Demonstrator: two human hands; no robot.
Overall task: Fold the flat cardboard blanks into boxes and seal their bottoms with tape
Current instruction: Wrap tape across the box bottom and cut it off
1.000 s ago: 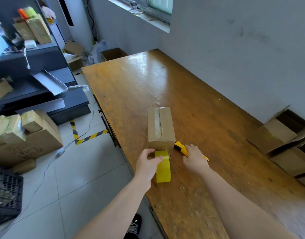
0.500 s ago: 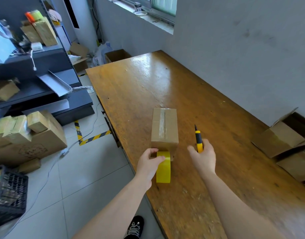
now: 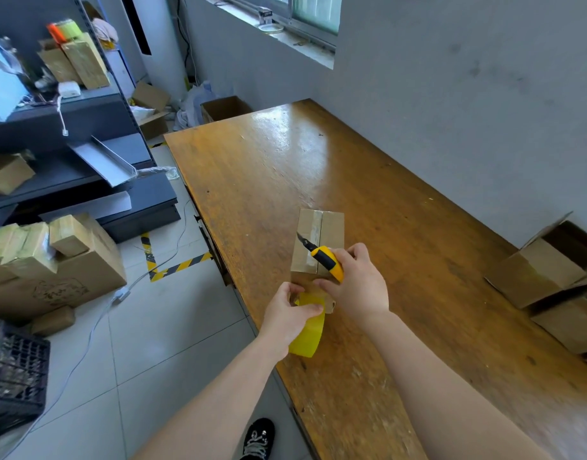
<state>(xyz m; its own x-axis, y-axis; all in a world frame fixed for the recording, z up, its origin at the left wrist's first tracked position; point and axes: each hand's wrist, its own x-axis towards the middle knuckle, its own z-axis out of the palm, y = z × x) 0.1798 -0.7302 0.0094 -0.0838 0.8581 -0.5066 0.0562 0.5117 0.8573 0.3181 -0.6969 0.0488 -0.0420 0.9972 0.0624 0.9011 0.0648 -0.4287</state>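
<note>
Left hand (image 3: 285,315) grips the yellow tape roll (image 3: 307,340), fingers and thumb curled over its top. The roll stands on edge at the near-left rim of the wooden table (image 3: 418,227). Right hand (image 3: 358,287) is closed round a yellow utility knife (image 3: 327,258), just ahead and to the right of the left hand, the two almost touching. One right finger reaches left toward the top of the roll; can't tell if it touches tape. The cardboard box (image 3: 332,234) lies directly beyond both hands. Its near end is just past the right hand's knuckles, and its long axis runs straight away from the person. A tape strip (image 3: 315,232) is already laid along the centre seam on that same axis. The right hand is the nearer one to the box and partly overlaps its near end. The left hand sits back from it, closer to the body. The knife's blade (image 3: 302,240) is out and points forward-left over the box top, so it is past the gap between roll and box, not in it. Any tape spanning that gap is hidden by the hands, so I can't confirm it. Judgement: the step is cutting tape free from the roll. The blade has to come back toward the body into that short gap, across the box's axis, close to the left thumb. More cardboard boxes (image 3: 534,277) sit well off to the right of the right hand.
</note>
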